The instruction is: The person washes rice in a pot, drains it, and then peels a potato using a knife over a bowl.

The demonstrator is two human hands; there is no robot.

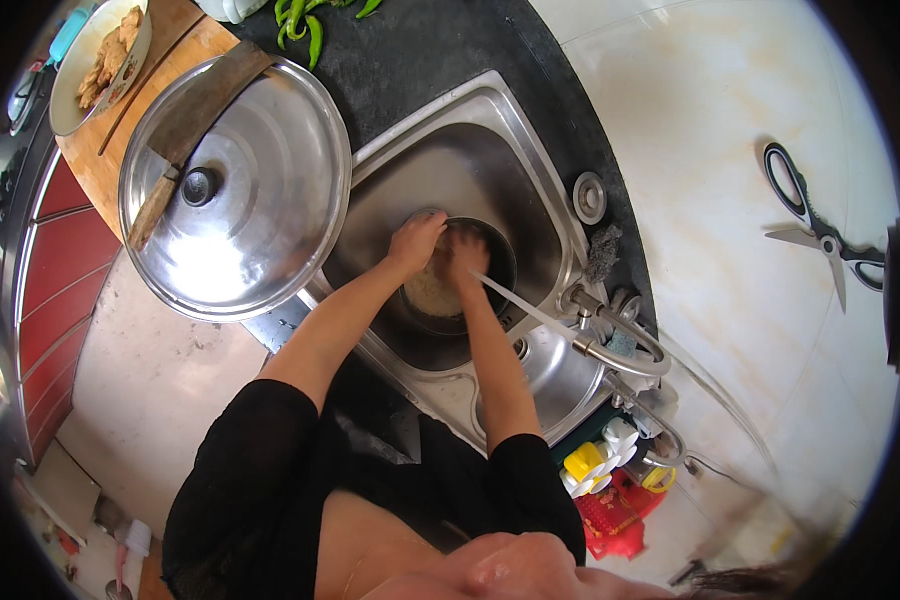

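Both of my hands reach into a dark round pot (500, 262) that stands in the steel sink (490, 130). My left hand (415, 242) grips the pot's near rim. My right hand (465, 252) is down inside the pot, its fingers in pale wet grains (432, 292). A thin stream of water (515, 300) runs from the curved steel tap (620, 355) into the pot.
A big steel lid (260, 210) with a cleaver (185, 135) lying on it covers the counter left of the sink. Green peppers (310, 30) and a plate of fried food (105, 60) lie beyond. Scissors (820, 235) hang on the wall at right. A scrubber (602, 252) sits by the tap.
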